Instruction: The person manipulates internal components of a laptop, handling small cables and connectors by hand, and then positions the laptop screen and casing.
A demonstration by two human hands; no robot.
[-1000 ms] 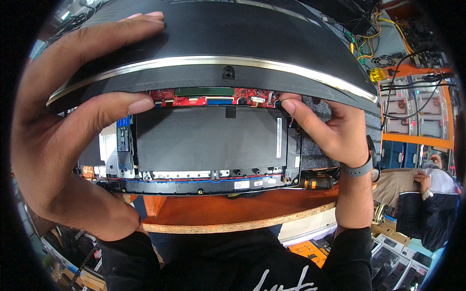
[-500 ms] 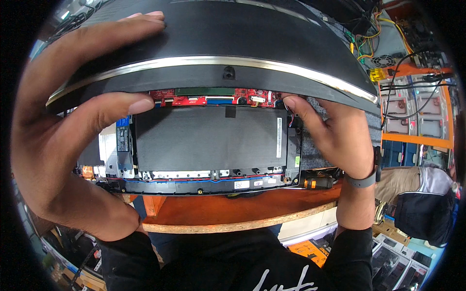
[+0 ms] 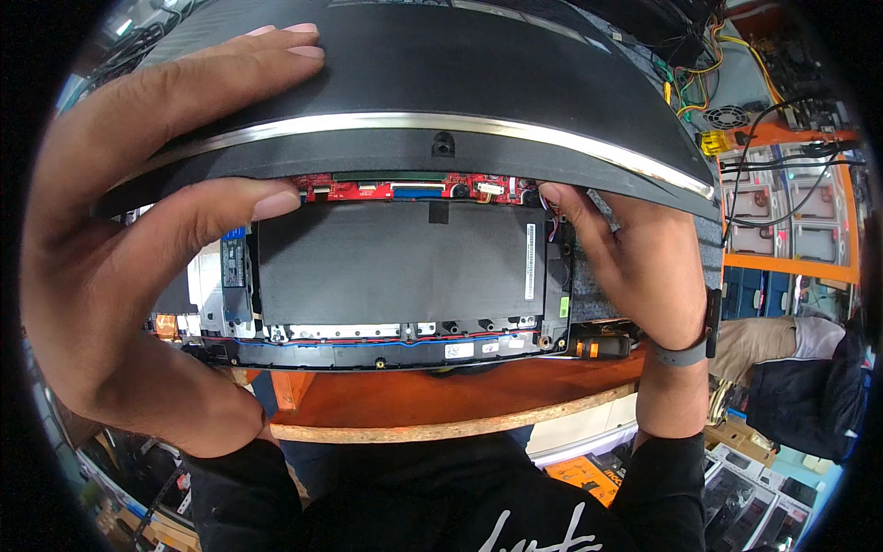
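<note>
Black plastic fills the top of our view: the laptop's bottom cover (image 3: 432, 83), with its silvery edge strip, is tilted up over the open laptop chassis (image 3: 386, 276), which lies on the orange workbench (image 3: 441, 396). Our left hand (image 3: 129, 239) is clamped on the cover's left end, fingers spread over its outer face and thumb pressed under its edge. Our right hand (image 3: 644, 267) is at the right end, beneath the cover; its fingers are tucked under the edge near the red circuit board (image 3: 414, 189), though we cannot tell how firmly they grip. Below the cover lies the flat black battery (image 3: 386, 262). Just beside our right wrist, a screwdriver (image 3: 598, 347) with an orange-and-black handle rests on the chassis's right corner
</note>
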